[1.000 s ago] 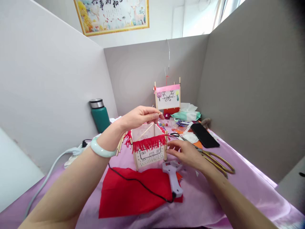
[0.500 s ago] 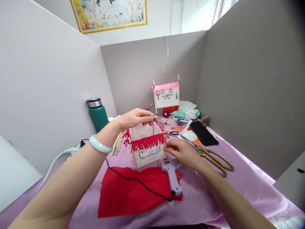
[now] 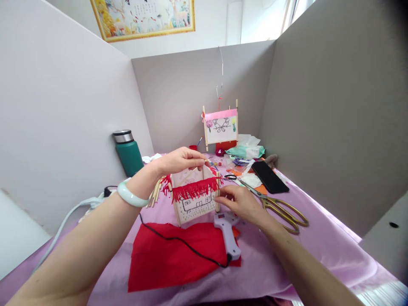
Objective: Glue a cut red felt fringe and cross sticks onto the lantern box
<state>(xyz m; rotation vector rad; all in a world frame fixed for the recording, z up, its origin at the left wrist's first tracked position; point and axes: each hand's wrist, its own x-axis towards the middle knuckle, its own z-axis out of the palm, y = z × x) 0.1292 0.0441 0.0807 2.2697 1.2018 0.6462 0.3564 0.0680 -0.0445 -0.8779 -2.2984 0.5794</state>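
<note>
A small paper box lantern (image 3: pixel 194 204) with wooden stick corners, a red fringe and a drawn house stands on the purple cloth. My left hand (image 3: pixel 178 160) hovers over its open top, fingers pinched on a thin wooden stick that reaches into the box. My right hand (image 3: pixel 240 202) rests beside the lantern's right corner post, fingers curled against it. A white glue gun (image 3: pixel 228 231) lies just below that hand, on a red felt sheet (image 3: pixel 168 259).
Gold-handled scissors (image 3: pixel 280 208) and a black phone (image 3: pixel 269 176) lie to the right. A finished pink-topped lantern (image 3: pixel 220 126) stands at the back, a green flask (image 3: pixel 127 152) at the left. Loose sticks (image 3: pixel 154 193), scraps and tissues are scattered. Grey partition walls enclose three sides.
My left hand has lowered the thin stick further into the lantern's top. The right hand stays at the right corner post. The view has shifted slightly.
</note>
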